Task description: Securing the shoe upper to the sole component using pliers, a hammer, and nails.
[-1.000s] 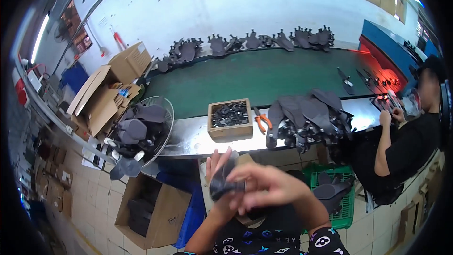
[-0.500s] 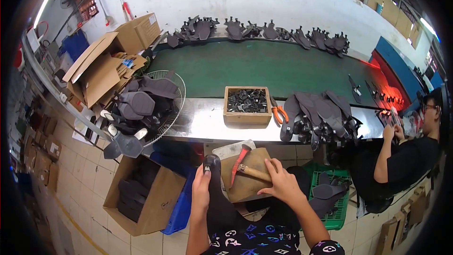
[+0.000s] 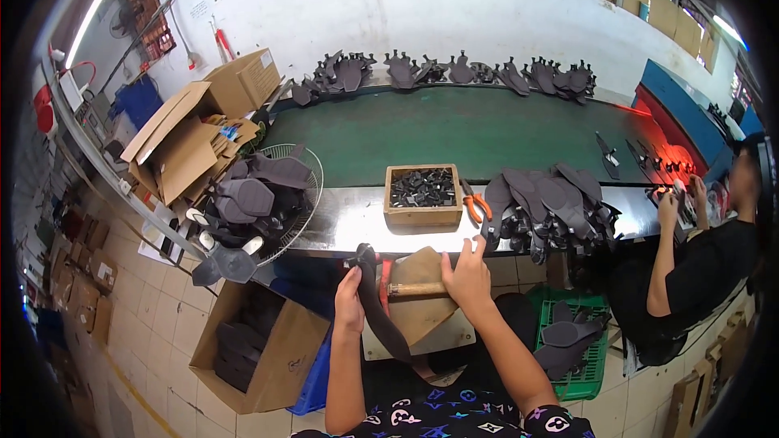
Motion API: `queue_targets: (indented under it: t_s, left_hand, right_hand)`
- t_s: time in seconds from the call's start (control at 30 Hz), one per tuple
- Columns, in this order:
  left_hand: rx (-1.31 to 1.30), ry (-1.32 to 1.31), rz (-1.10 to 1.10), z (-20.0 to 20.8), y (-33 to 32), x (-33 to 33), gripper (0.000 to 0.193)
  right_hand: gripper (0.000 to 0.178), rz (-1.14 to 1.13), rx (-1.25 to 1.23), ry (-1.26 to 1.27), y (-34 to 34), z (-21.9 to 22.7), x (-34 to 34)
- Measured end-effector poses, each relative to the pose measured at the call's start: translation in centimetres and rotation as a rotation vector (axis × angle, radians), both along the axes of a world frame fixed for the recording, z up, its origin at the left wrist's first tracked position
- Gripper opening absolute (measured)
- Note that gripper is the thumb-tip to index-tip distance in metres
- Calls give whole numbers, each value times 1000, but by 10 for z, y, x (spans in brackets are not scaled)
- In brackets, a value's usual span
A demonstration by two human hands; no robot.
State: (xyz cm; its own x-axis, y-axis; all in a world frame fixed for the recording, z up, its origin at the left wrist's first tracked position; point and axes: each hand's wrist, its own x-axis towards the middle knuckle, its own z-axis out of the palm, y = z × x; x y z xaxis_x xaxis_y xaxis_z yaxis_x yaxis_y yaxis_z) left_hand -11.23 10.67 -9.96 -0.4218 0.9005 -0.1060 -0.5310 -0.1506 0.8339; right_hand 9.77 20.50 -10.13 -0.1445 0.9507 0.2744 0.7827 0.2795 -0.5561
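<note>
My left hand [image 3: 350,298] is closed on a long dark grey shoe sole [image 3: 383,323], near its top end. A small black fitting sits at that end, and the sole curves down towards my lap. Beside it lies a hammer with a red head [image 3: 385,277] and a wooden handle [image 3: 418,289], across a brown block [image 3: 422,320] on a pale board [image 3: 450,340]. Next to the handle's end is my right hand [image 3: 468,280], its fingers stretched out towards the bench and nothing seen in them.
On the metal bench stand a wooden box [image 3: 422,216] of small black parts, orange-handled pliers [image 3: 477,208] and a pile of soles [image 3: 552,203]. At left are a wire basket [image 3: 318,182] and an open carton [image 3: 284,357]. A co-worker [image 3: 690,268] sits at right beside a green crate [image 3: 596,385].
My right hand has moved off the hammer handle and up towards the bench. The hammer has shifted left on the block. My left hand has tilted the sole, which now shows edge-on.
</note>
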Motion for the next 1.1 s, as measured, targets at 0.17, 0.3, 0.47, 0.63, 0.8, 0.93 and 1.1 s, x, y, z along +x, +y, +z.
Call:
queue_targets:
  t_s: [0.17, 0.3, 0.47, 0.63, 0.8, 0.93, 1.1]
  left_hand:
    - [92, -42, 155, 10, -7, 5, 28]
    - [49, -62, 113, 28, -24, 11, 27]
    - [-191, 432, 29, -6, -5, 41, 31]
    - [-389, 1709, 303, 14, 11, 89, 98]
    - [26, 1621, 69, 36, 132, 45, 26]
    - [272, 1872, 197, 40, 235, 21, 11]
    - [174, 2094, 13, 29, 272, 23, 9]
  right_hand:
    - [31, 47, 186, 215, 22, -14, 16]
    - [27, -109, 254, 468, 29, -19, 62]
    - [30, -306, -42, 901, -4, -33, 133]
    - [71, 236, -349, 797, -112, -56, 214]
    - [36, 305, -1107, 1335, -223, -103, 198]
    - [71, 632, -766, 1439, -213, -75, 169]
    - [102, 814, -682, 1746, -169, -25, 173]
